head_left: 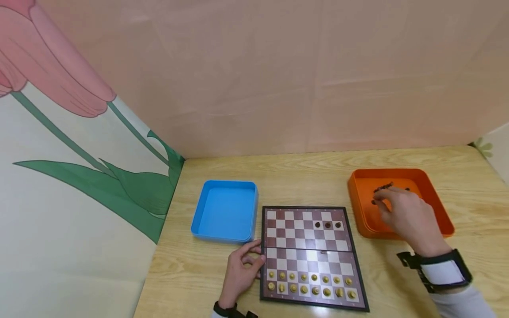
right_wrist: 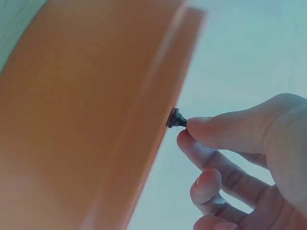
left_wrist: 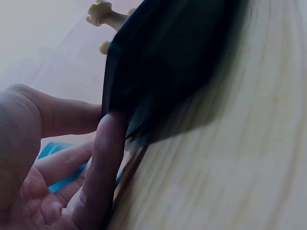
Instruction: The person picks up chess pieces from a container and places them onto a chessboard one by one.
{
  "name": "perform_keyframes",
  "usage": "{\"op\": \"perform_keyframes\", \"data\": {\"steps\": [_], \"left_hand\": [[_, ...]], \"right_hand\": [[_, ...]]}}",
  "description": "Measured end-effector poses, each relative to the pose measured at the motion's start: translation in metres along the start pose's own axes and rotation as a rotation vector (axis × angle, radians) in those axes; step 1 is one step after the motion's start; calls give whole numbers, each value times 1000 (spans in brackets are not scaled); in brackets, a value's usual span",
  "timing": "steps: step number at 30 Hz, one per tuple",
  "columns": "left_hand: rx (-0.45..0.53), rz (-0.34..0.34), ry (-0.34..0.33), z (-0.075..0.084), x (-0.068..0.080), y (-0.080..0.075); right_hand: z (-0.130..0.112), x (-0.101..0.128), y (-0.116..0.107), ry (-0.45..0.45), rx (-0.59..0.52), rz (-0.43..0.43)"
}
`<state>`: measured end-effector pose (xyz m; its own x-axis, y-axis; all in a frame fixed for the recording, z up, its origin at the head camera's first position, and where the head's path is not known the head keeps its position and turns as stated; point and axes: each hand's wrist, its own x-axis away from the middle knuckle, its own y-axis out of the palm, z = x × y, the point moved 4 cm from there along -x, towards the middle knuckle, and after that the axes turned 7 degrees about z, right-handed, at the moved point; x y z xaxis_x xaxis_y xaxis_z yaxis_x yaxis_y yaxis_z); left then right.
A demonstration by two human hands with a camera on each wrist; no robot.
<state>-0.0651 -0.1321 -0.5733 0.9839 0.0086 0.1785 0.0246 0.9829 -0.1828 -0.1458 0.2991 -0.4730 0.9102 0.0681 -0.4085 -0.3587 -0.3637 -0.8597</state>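
While the left hand [head_left: 240, 271] rested with loosely curled fingers against the near left edge of the chessboard [head_left: 310, 254], just below the blue tray [head_left: 224, 211], the right hand [head_left: 409, 216] pinched a dark chess piece [right_wrist: 176, 118] over the orange tray [head_left: 431, 185] beneath it.

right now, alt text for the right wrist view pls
The right hand pinches a small dark chess piece between thumb and fingertips, beside the blurred wall of the orange tray. A pale, out-of-focus background fills the rest.
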Motion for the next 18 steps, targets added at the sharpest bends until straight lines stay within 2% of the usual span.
{"op": "perform_keyframes", "data": {"steps": [6,18], "left_hand": [[-7,-6,-2,1,1,1],[38,-16,2,3,1,-1]], "right_hand": [[-25,0,-5,-53,-8,-2],[-68,1,5,-139,-61,-14]]}}
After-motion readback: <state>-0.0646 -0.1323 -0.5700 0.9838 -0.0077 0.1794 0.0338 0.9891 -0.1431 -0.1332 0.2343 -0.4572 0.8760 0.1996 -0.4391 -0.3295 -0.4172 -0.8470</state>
